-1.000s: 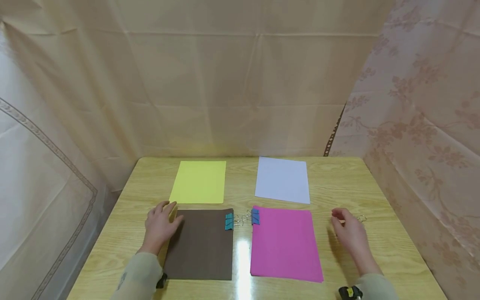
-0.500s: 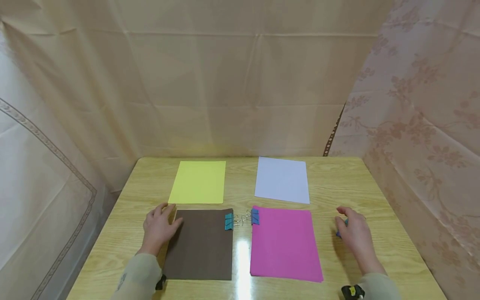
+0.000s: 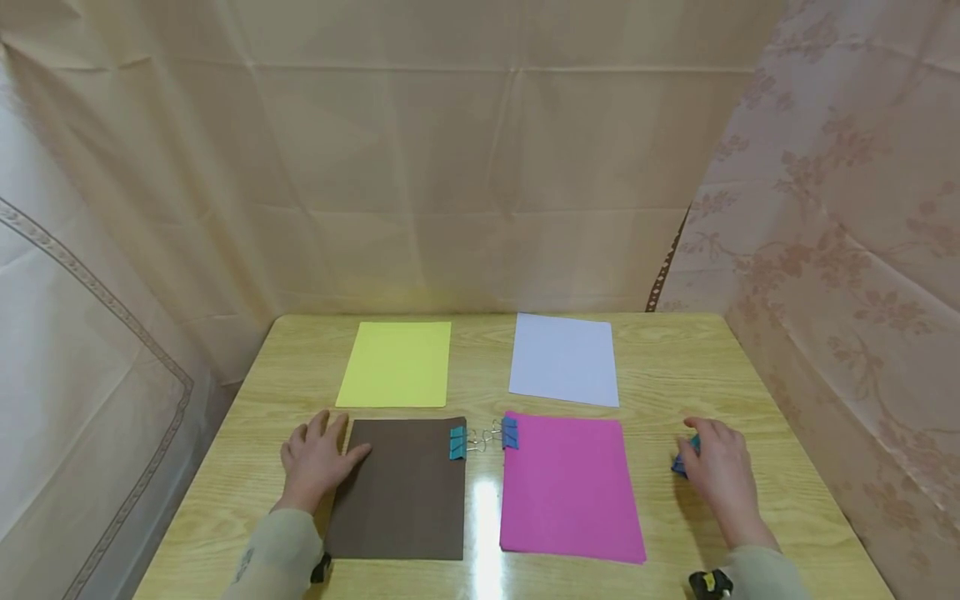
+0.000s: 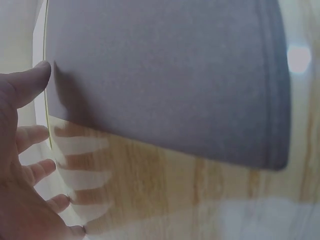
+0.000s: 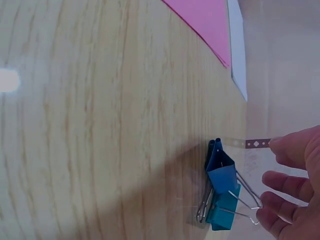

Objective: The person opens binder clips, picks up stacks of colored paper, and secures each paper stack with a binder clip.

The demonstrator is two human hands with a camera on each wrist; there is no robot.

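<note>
My left hand has its fingers spread beside the left edge of a brown paper stack; the left wrist view shows its thumb at that stack's edge. Over a small group of binder clips at the table's right, my right hand has loosely bent fingers and thumb apart. A blue binder clip and a teal binder clip lie together there, their wire handles close to my fingertips. Whether the fingers touch the wires is unclear. From the head view, my right hand hides most of these clips.
A teal clip grips the brown stack's right edge. Across a narrow gap, a blue clip grips the magenta stack. Behind lie yellow paper and pale blue-white paper. Curtains surround the wooden table.
My right hand has shifted a little to the right, bringing part of the blue and teal clips into sight. My left hand's fingers have spread slightly; the papers stay put.
</note>
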